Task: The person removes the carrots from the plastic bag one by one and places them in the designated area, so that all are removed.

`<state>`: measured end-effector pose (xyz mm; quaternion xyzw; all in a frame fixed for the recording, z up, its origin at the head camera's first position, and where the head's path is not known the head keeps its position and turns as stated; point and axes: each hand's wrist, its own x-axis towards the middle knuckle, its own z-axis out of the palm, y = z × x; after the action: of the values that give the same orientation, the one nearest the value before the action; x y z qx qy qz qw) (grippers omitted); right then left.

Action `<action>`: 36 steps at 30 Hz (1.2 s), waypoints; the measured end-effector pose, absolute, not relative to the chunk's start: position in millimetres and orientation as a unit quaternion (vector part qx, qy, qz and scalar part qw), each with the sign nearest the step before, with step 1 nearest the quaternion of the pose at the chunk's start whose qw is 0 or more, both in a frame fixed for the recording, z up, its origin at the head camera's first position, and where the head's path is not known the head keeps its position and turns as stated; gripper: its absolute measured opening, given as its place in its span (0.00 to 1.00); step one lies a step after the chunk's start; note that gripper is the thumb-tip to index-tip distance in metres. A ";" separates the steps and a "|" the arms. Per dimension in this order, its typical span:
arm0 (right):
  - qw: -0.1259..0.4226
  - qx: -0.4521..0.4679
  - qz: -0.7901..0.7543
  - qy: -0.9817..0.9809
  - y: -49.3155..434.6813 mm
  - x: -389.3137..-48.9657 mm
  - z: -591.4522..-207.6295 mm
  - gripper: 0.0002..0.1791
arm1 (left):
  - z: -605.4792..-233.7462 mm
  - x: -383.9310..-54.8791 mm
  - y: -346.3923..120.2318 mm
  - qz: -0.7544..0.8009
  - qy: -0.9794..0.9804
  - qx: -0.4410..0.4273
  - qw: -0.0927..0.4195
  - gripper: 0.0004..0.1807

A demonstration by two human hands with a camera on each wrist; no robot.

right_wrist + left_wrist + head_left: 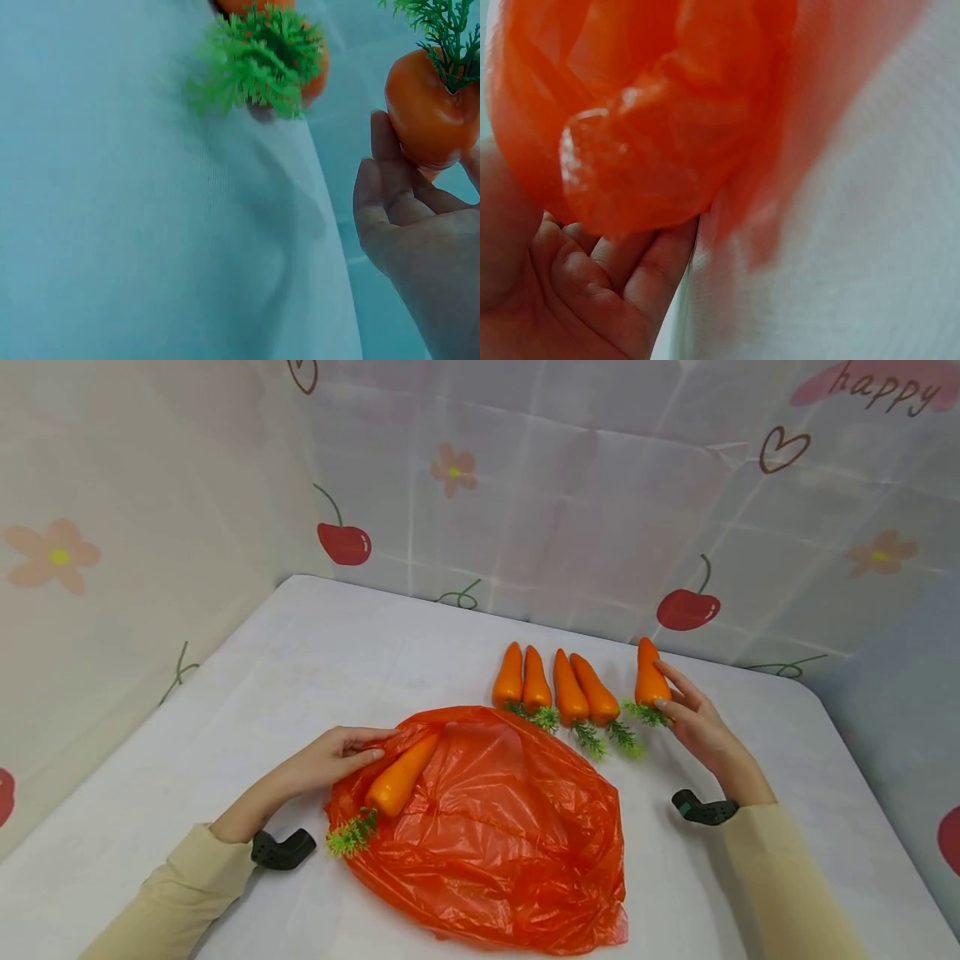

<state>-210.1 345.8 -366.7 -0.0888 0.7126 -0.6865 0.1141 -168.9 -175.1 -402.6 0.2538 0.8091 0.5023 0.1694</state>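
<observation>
My right hand (699,727) grips an orange carrot (649,675) with a green leafy top at the back right, thumb on one side and fingers on the other. In the right wrist view, the broad end and leaves of this carrot (431,105) face the camera. My left hand (330,764) holds the left edge of a red plastic bag (517,827); its fingertips are partly hidden by the film. Another carrot (401,781) lies at the mouth of the bag beside that hand, its green top pointing outward. Seen from the left wrist, the bag (652,150) folds over the fingers.
Several more carrots (572,689) lie in a row behind the bag, leaves toward me. The white table (360,643) meets a printed cloth backdrop (525,510) at the back and left. A black wrist device (705,808) sits on each arm.
</observation>
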 end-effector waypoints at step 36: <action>0.127 -0.078 -0.487 0.860 353.8 -224.2 -392.9 0.38 | -402.2 -166.8 -174.5 0.501 0.813 0.244 0.172 0.21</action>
<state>-224.2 353.8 -392.9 -0.0776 0.8604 -0.4873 0.1270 -166.8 -174.5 -402.2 0.2442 0.8126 0.5006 0.1717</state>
